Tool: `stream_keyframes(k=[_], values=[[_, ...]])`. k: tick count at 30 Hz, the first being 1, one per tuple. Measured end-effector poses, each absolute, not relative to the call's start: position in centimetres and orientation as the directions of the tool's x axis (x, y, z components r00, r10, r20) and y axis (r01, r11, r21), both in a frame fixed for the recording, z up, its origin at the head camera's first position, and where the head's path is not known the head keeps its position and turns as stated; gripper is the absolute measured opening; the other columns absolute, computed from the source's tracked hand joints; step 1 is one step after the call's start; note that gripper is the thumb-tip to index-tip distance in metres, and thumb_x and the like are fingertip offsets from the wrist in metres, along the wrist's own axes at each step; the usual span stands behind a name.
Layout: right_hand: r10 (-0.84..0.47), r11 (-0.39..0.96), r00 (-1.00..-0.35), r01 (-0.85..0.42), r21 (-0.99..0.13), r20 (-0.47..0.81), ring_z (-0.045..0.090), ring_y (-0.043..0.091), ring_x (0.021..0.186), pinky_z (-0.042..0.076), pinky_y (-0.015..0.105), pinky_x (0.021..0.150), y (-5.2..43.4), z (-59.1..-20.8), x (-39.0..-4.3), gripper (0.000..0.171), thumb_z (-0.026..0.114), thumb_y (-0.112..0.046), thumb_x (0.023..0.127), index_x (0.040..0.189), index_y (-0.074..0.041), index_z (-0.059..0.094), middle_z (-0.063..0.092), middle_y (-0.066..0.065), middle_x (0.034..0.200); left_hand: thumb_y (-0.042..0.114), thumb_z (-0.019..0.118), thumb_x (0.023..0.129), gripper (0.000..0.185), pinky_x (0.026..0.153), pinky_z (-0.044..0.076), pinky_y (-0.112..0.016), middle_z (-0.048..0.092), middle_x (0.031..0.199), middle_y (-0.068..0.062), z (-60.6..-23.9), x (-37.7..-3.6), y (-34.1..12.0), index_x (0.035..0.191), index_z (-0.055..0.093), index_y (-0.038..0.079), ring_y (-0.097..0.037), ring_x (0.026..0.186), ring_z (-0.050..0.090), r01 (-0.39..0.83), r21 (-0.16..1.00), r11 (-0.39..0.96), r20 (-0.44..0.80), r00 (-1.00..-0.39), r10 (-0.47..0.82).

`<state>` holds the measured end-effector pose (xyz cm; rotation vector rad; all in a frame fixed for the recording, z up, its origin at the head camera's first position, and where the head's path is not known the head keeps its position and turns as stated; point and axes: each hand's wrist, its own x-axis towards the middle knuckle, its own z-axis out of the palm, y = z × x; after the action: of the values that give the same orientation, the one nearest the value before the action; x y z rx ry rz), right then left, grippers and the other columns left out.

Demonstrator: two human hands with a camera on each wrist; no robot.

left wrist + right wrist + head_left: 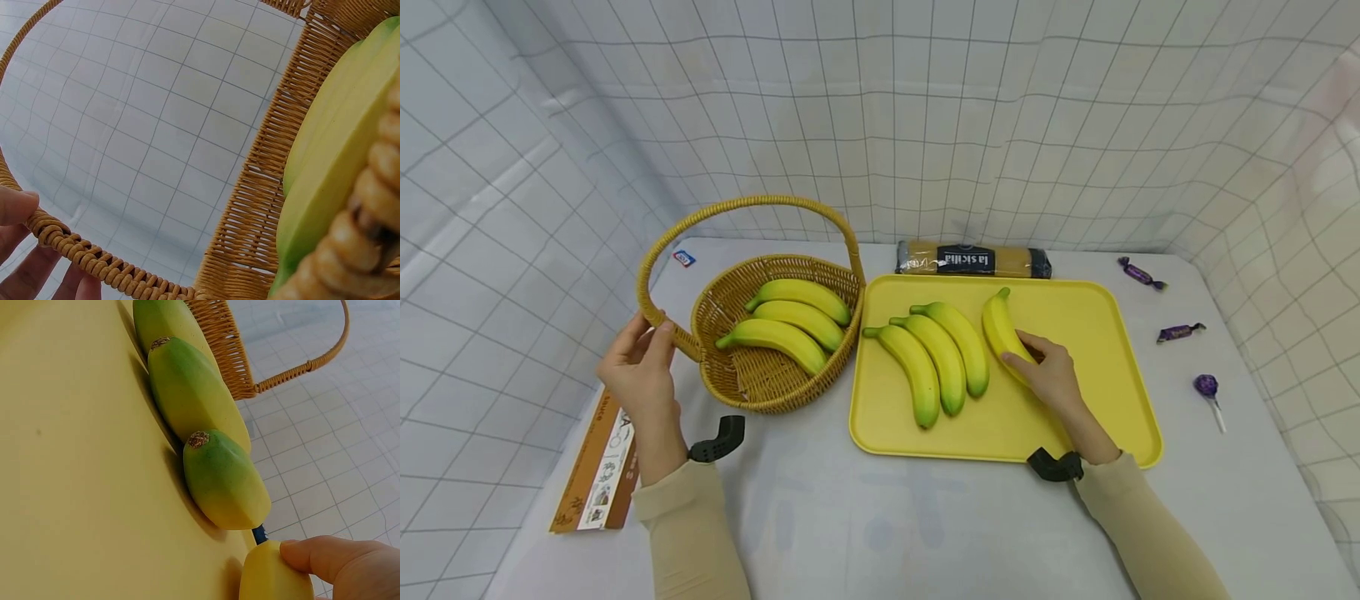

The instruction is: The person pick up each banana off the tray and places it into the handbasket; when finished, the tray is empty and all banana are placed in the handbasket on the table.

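A wicker basket [752, 392] with a tall hoop handle [752, 202] stands left of a yellow tray [1075, 308] and holds three green-tipped bananas [782, 335]. My left hand [651, 342] pinches the handle [94, 259] low on its left side, the thumb [15, 209] on top; one basket banana [337, 156] fills the left wrist view. Three bananas [940, 358] lie side by side on the tray, and a fourth banana [1000, 325] lies to their right. My right hand [1026, 354] grips the near end of that banana [272, 575], a fingertip [337, 565] pressed on it.
A dark-labelled long packet [973, 260] lies behind the tray. Two purple wrapped sweets [1141, 273] [1180, 332] and a purple lollipop [1208, 387] sit at the right. A brown booklet [598, 467] lies at the table's left edge. Checked cloth walls enclose the table.
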<state>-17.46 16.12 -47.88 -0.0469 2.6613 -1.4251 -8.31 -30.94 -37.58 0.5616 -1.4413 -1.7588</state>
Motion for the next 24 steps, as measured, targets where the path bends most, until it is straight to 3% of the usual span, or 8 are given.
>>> stream_keyframes(k=[5,8,24], values=[[-0.065,0.53,-0.996,0.013,-0.848,-0.055,0.058,0.033,0.119,0.048,0.012,0.08,16.1,-48.0,-17.5,0.058,0.069,-0.03,0.092,0.14,-0.003,0.052,0.057,0.021,0.136,0.001,0.072,0.085,0.027,0.077,0.057,-0.015,0.07,0.094,-0.001,-37.6,-8.3,-31.0,0.112,0.073,0.002,-0.011,0.086,0.065,0.29,0.956,-0.053,0.138,-0.599,-0.789],[-0.055,0.517,-0.998,0.001,-0.856,-0.035,0.059,0.033,0.116,0.043,0.003,0.073,16.0,-48.0,-17.5,0.057,0.07,-0.029,0.091,0.139,-0.003,0.053,0.058,0.022,0.134,0.001,0.072,0.084,0.028,0.077,0.057,-0.015,0.07,0.094,-0.001,-37.6,-8.3,-31.1,0.112,0.073,0.002,-0.011,0.086,0.065,0.291,0.955,-0.055,0.137,-0.599,-0.789],[-0.035,0.537,-0.999,-0.038,-0.843,0.023,0.06,0.032,0.113,0.042,0.004,0.073,15.9,-46.5,-16.9,0.056,0.072,-0.03,0.09,0.137,-0.005,0.056,0.061,0.02,0.131,0.001,0.074,0.083,0.028,0.077,0.057,-0.014,0.069,0.095,0.0,-37.7,-8.5,-31.1,0.112,0.074,0.004,-0.011,0.085,0.065,0.273,0.96,-0.057,0.122,-0.596,-0.793]])
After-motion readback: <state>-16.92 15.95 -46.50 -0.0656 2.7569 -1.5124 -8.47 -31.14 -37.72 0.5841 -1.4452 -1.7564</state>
